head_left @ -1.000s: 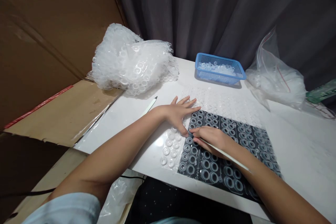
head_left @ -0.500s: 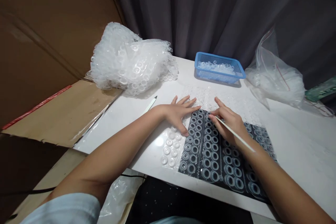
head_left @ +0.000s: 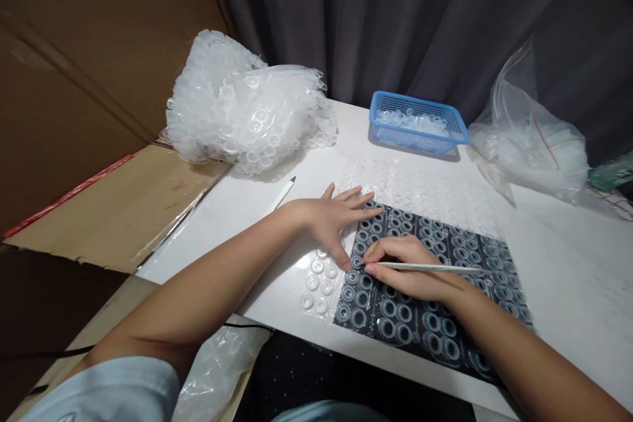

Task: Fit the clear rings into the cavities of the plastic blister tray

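A clear plastic sheet with rows of round ring-shaped pieces (head_left: pixel 321 277) lies on the white table, partly over a black mat (head_left: pixel 376 300). My left hand (head_left: pixel 336 221) rests with spread fingers across the sheet at the mat's left edge. In a pinch, my right hand (head_left: pixel 405 267) holds a thin white stick (head_left: pixel 440 268), perhaps a pen or tweezers. Its tip is at the left columns of rings, close to my left thumb; what lies at the tip is too small to make out.
A blue basket (head_left: pixel 420 122) of small clear pieces stands at the back. Left of it is a heap of clear plastic sheets (head_left: pixel 252 112); to the right, a zip bag (head_left: pixel 534 145). A white pen (head_left: pixel 283 194) lies beyond my left forearm. Cardboard (head_left: pixel 119 211) borders the left.
My right hand has moved down and left with the stick, from the mat's top edge to the left columns of rings. My left hand stays nearly in place, fingers spread.
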Available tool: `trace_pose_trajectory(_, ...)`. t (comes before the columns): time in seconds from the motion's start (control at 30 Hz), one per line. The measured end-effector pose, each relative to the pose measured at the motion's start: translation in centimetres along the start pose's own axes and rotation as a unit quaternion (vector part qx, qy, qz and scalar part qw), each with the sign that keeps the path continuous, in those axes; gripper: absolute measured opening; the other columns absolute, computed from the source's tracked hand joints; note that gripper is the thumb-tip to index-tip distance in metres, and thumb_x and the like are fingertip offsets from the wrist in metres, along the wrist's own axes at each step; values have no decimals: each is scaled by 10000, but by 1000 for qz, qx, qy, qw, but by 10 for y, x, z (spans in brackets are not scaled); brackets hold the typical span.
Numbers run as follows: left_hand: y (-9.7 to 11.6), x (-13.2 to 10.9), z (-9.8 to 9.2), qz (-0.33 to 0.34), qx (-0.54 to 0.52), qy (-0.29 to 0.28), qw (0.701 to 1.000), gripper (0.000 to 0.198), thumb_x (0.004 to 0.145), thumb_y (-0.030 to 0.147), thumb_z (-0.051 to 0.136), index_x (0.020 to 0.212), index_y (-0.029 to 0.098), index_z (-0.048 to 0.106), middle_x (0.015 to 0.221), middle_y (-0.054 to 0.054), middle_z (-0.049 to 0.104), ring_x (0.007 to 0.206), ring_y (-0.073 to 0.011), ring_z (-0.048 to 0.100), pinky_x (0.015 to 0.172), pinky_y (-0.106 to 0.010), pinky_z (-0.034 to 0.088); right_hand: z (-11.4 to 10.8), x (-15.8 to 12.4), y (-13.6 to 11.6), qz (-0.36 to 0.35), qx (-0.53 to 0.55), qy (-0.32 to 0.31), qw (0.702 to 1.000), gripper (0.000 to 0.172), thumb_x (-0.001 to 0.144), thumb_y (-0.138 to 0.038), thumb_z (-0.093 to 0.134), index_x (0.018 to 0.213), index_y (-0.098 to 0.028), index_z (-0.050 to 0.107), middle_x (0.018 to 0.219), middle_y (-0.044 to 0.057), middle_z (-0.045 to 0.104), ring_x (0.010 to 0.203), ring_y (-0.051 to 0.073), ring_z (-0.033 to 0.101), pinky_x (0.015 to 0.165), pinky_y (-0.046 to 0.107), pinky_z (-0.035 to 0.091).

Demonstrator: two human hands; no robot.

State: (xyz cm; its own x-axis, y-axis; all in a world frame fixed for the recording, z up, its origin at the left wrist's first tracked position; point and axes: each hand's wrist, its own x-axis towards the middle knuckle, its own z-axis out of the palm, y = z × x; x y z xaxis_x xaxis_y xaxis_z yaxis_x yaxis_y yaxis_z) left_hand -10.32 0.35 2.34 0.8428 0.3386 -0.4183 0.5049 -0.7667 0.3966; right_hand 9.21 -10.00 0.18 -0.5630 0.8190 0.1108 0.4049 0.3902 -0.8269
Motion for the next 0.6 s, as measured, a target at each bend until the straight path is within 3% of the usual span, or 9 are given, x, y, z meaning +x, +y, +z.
trace_pose_trajectory(0.33, 4, 1, 0, -21, -2, -2, 1000, 1229, 502, 654, 718, 1487, 341, 52, 1552, -24, -133, 1396, -389, -138, 1050, -624, -140, 4, -1, 0, -31, -28, -2, 999, 41, 849, -210, 585, 821, -201, 613, 864, 24, 697, 805, 151, 651, 752, 291, 506)
trace_pose_trajectory(0.6, 9, 1, 0, -37, -3, -5, 999, 1234, 492, 599, 734, 1490, 325, 62, 1552, -37, -120, 1386, -416, -133, 1045, -651, -123, 7, -1, 0, -143, -94, -23, 985, 80, 902, -183, 499, 853, -183, 562, 955, 69, 651, 884, 144, 617, 790, 280, 518)
